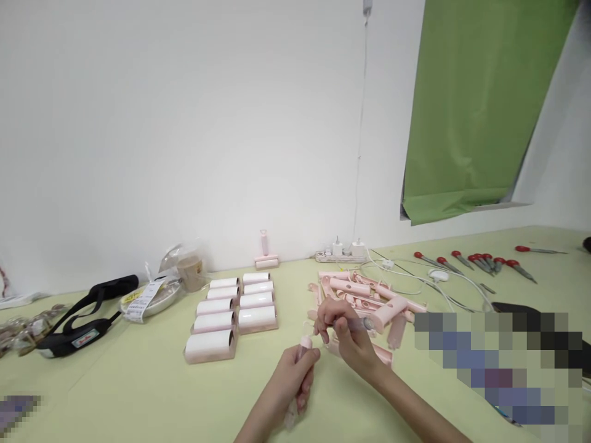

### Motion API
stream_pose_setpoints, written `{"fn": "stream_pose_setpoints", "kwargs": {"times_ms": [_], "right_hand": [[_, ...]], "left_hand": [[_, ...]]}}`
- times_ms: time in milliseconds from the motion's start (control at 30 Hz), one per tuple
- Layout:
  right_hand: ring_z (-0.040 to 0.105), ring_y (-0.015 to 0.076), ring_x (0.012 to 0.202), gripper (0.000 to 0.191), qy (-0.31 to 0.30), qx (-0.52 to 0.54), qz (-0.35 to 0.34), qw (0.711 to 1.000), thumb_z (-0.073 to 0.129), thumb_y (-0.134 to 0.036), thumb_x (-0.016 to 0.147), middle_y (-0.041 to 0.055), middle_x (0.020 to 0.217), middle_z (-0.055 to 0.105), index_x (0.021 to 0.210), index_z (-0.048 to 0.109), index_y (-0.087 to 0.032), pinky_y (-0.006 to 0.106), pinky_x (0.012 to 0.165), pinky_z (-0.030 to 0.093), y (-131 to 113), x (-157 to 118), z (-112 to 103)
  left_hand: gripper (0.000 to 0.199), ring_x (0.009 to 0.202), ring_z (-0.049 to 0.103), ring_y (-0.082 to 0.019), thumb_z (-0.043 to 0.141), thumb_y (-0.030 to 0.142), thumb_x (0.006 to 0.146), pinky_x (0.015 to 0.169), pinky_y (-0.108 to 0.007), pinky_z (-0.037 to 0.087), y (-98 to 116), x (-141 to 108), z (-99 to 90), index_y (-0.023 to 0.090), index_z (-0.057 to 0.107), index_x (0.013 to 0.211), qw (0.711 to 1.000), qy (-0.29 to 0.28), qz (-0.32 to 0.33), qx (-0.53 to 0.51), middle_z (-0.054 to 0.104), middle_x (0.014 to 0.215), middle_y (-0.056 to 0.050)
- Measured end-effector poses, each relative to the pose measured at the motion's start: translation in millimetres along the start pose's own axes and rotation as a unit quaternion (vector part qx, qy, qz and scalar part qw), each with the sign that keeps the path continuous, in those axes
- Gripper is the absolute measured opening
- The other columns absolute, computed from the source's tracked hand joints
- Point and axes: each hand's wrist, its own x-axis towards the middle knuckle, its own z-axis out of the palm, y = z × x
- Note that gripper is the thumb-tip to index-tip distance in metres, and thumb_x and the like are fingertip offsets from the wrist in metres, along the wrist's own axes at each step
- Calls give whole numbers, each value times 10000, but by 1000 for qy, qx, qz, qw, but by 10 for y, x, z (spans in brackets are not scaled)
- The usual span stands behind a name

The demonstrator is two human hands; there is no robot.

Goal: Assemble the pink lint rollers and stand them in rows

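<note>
My left hand [295, 372], low in the middle of the head view, is closed round a slim pink handle [305, 342]. The handle's pink end points up, and a pale translucent part shows below the fist. Just right of it my right hand [348, 338] grips a tool with a clear handle [366, 323], perhaps a screwdriver; its tip is too small to make out. Both hands are above the table, close together. Behind and beside the right hand lies a heap of pink plastic parts [349, 287], partly hidden by that hand.
Two rows of white-and-pink rollers [210, 346] stand at left. Against the wall are a small pink roller [266, 261] and a power strip [339, 256] with white cables. Several red-and-grey screwdrivers [482, 263] lie at right. A black strap [76, 338] and bagged cup [190, 274] are further left.
</note>
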Motion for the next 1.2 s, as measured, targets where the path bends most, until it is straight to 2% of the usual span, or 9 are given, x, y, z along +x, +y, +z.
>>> {"fn": "stream_pose_setpoints", "kwargs": {"times_ms": [200,400,600,667,767,833,1033,1100,1200], "right_hand": [[466,119,604,284,-107,-68,75,989,294,-429,878,-4,705,418,751,425,-211,270,558,397,8,-94,-52],[462,90,516,294,-60,10,39,997,252,-442,884,-20,724,414,755,402,-224,273,551,410,-20,-78,-115],[475,165,936,184,-165,-244,105,950,367,-319,866,60,1007,486,951,501,-225,287,775,385,-114,-45,-92],[525,151,828,200,-230,-305,125,916,376,-310,856,42,916,563,929,535,-213,248,683,397,-104,-64,-57],[483,111,503,303,-243,-427,148,858,383,-312,830,-3,556,559,607,535,-175,215,476,299,-48,-115,15],[429,100,441,280,-237,-490,143,827,441,-270,769,-6,478,525,517,496,-163,221,440,228,-15,-150,49],[300,61,342,319,-377,-358,215,827,455,-213,735,-56,372,372,425,407,-162,185,361,184,-54,-210,-202],[339,68,342,419,-323,-331,260,847,367,-316,828,-50,384,392,441,428,-167,178,358,227,-81,-145,-427],[496,115,500,494,-122,-424,254,861,204,-425,885,-11,552,527,658,567,-179,201,451,341,-73,94,-811]], "left_hand": [[342,203,214,-26,468,414,716,198,-140,181,25,-100,87,198,349,479,995,-84,-50,-36,301,308,106],[240,224,207,-34,461,367,714,205,-139,189,59,-131,64,205,385,554,993,-70,-72,-58,331,340,106],[272,219,184,-48,445,363,713,229,-173,142,37,-128,59,212,356,505,992,-101,-74,3,291,307,103],[271,229,192,-52,483,349,687,263,-185,137,-18,-93,47,218,340,497,991,-65,-72,91,269,302,108],[266,333,266,-58,557,297,626,366,-194,193,-95,-33,6,214,333,509,975,57,-4,215,278,382,104],[252,426,305,-74,551,264,620,437,-204,215,-115,-18,-35,206,337,499,958,89,69,264,304,445,82],[239,444,334,-116,510,193,610,495,-235,222,-60,-107,-266,210,330,455,863,72,174,468,289,433,58],[142,456,368,-131,515,227,638,500,-236,231,8,-124,-335,218,402,552,838,68,187,507,334,453,57],[129,530,447,-157,466,262,713,522,-234,278,164,-43,-289,218,429,829,833,67,225,501,456,572,39]]}}
